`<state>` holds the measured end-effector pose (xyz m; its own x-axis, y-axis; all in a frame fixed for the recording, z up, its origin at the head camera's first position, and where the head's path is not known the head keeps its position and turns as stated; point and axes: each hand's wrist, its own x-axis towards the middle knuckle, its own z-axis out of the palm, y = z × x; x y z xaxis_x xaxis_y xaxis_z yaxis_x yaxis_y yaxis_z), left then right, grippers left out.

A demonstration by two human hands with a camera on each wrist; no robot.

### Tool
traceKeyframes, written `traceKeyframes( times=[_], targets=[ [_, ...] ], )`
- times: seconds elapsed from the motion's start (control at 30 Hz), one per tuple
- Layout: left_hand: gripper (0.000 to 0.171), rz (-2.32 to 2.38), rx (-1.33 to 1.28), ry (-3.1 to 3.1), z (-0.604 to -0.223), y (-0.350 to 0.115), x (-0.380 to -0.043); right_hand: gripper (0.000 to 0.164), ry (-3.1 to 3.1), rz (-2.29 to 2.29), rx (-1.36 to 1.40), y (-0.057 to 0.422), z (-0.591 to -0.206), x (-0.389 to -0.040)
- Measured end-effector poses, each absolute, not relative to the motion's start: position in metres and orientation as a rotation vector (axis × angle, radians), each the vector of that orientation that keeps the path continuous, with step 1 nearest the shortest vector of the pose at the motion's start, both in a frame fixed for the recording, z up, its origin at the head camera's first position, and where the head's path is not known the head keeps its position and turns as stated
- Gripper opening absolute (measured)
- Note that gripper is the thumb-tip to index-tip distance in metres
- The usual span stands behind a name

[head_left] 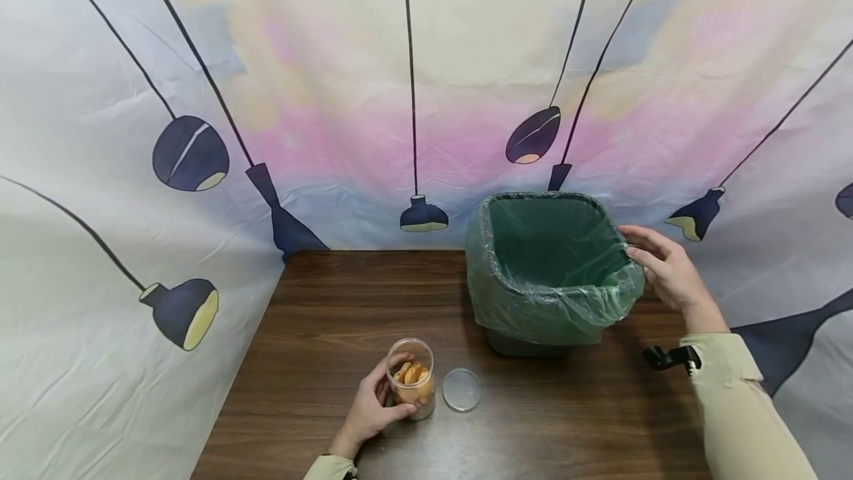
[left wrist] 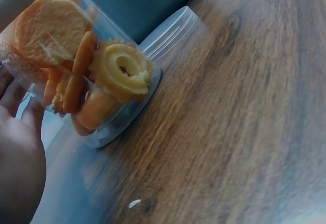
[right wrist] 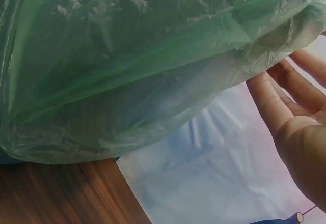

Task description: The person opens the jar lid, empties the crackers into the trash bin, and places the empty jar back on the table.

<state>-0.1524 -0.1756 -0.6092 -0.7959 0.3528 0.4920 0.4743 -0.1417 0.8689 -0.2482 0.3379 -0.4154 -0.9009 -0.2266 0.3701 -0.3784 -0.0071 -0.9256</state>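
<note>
My left hand [head_left: 370, 407] grips a clear jar [head_left: 423, 407] of cookies that stands upright on the table, its mouth uncovered. Through its wall in the left wrist view, several golden cookies [left wrist: 51, 33] show, one of them a ridged ring [left wrist: 122, 71]. Just right of the jar lies a round clear lid [head_left: 461, 390]. A dark bin [head_left: 523, 347] lined with a green plastic bag [head_left: 553, 311] stands farther back. My right hand [head_left: 671, 276] touches the bag at the bin's right rim, fingers fairly straight; their tips are partly hidden by the bag in the right wrist view.
The dark wooden table [head_left: 333, 317] reaches back to a cloth backdrop [head_left: 346, 95] printed with hanging lamps. A small white crumb [left wrist: 134, 203] lies on the wood near the jar. A black wrist mount [head_left: 669, 358] sits at my right cuff.
</note>
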Motion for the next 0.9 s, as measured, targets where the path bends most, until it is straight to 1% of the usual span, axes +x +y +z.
traceKeyframes(
  times=[0.17,0.53,0.9],
  targets=[
    [0.078,-2.087,-0.956,-2.026,-0.6085,-0.1763,-0.1531,0.040,-2.152,2.025,0.608,0.3367,-0.4149,-0.2483],
    [0.073,-2.058,-0.894,-2.027,-0.6088,-0.1749,-0.1516,0.041,-2.168,1.999,0.592,0.3343,-0.4151,-0.2472],
    [0.073,-2.104,-0.938,-1.883,-0.6010,-0.1752,-0.1580,0.042,-2.220,1.947,0.535,0.3348,-0.4151,-0.2437]
  ],
)
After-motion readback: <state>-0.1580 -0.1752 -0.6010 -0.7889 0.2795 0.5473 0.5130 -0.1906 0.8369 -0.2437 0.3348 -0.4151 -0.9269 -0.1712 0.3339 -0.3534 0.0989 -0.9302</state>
